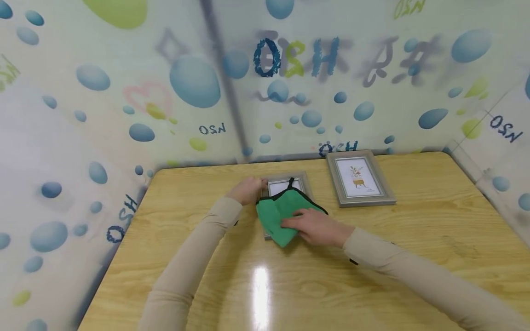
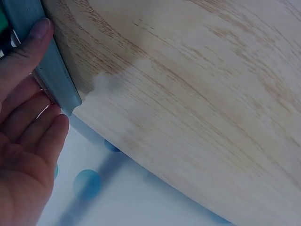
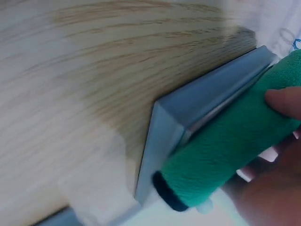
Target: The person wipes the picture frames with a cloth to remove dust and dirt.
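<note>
1. The left hand (image 1: 249, 190) is gripping the left rim of a picture frame (image 1: 279, 187), its thumb pressing on the edge near the upper corner.
2. The right hand (image 1: 316, 227) is holding a green cloth (image 1: 281, 211), thumb and fingers grasping its folds.
3. This frame is lying on the worktop (image 1: 414, 248) near its back edge, with the cloth covering most of its lower part.
4. A second frame (image 1: 359, 179) is lying to the right, apart from both hands.
5. Wiping seems to be under way rather than finished; the cloth is hiding how much is clean. Whether the second frame is waiting or done, I cannot tell.
</note>
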Tool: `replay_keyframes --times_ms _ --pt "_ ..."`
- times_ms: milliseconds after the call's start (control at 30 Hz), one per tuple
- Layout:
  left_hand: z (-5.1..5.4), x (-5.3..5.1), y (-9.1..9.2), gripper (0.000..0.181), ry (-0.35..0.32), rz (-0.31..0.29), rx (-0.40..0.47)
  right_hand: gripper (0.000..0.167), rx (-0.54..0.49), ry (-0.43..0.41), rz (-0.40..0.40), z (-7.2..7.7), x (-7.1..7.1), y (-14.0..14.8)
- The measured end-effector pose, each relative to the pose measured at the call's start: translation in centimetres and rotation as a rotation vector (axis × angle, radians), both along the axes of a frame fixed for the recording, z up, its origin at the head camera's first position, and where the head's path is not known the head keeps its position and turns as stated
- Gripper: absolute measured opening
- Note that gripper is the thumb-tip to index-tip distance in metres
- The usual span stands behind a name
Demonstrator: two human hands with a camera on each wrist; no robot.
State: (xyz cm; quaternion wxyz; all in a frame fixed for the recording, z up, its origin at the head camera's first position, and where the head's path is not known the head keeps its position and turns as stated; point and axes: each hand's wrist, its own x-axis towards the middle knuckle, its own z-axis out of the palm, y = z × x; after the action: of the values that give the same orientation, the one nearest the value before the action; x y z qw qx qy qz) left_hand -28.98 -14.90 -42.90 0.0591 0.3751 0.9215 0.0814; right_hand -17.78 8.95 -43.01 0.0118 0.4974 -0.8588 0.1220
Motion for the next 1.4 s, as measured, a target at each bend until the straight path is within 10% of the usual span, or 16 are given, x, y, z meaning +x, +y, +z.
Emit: replay_keyframes --times_ms 300,733,900,1167,1400 --pt "0.4 -0.3 0.4 0.049 -0.053 0.025 -0.078 0.028 0.150 0.121 -0.204 1.3 2.4 1.2" --pt "0.1 0.4 0.6 0.026 0.079 -0.076 -0.091 0.043 0.002 0.059 -0.080 -0.5 2.8 -1.9" --pt "0.1 0.2 0.8 0.020 0.021 -0.038 -0.132 0.048 -0.012 0.070 -0.093 -1.1 2.6 0.3" --pt "0.3 0.2 0.7 0.041 -0.042 0.013 -0.162 0.049 0.048 0.181 -0.133 -0.5 3.0 5.0" --pt "0.6 0.2 0.6 0.042 -0.030 0.004 -0.175 0.051 0.141 0.361 0.023 -0.7 4.0 5.2"
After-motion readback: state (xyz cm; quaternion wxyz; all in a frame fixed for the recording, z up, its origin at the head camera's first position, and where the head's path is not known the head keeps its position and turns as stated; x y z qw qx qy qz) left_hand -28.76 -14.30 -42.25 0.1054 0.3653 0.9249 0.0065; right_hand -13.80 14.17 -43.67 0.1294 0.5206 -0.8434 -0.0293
